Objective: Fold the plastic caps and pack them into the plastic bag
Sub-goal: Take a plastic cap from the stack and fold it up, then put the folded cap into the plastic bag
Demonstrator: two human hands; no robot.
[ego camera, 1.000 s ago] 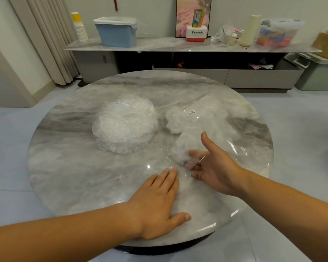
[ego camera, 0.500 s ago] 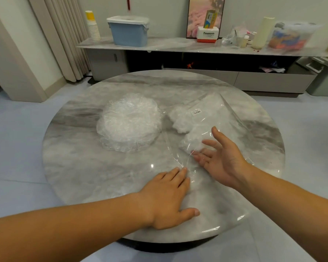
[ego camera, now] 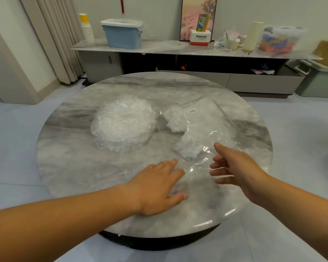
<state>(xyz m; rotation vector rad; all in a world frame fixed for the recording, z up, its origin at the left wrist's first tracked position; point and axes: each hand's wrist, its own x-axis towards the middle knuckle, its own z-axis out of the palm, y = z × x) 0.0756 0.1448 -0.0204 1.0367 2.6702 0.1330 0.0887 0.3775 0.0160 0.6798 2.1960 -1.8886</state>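
A round stack of clear plastic caps [ego camera: 123, 123] lies left of centre on the round marble table [ego camera: 70, 167]. To its right a clear plastic bag [ego camera: 206, 120] with a barcode label lies flat, with two white bunched folded caps [ego camera: 187, 146] inside it. My left hand [ego camera: 159, 186] rests flat, palm down, on the bag's near edge. My right hand [ego camera: 237, 167] hovers at the bag's mouth with fingers spread and nothing in it.
Behind the table runs a low sideboard [ego camera: 159, 50] carrying a blue bin [ego camera: 123, 34], stacked paper cups [ego camera: 86, 29], a Panasonic box [ego camera: 200, 37] and other clutter. A green bin [ego camera: 320, 80] stands on the floor at right. Curtains [ego camera: 59, 35] hang at left.
My right hand has drawn back out of the bag, away from the folded cap, and opened. My left hand stayed flat on the bag's edge. The camera view shifted slightly.
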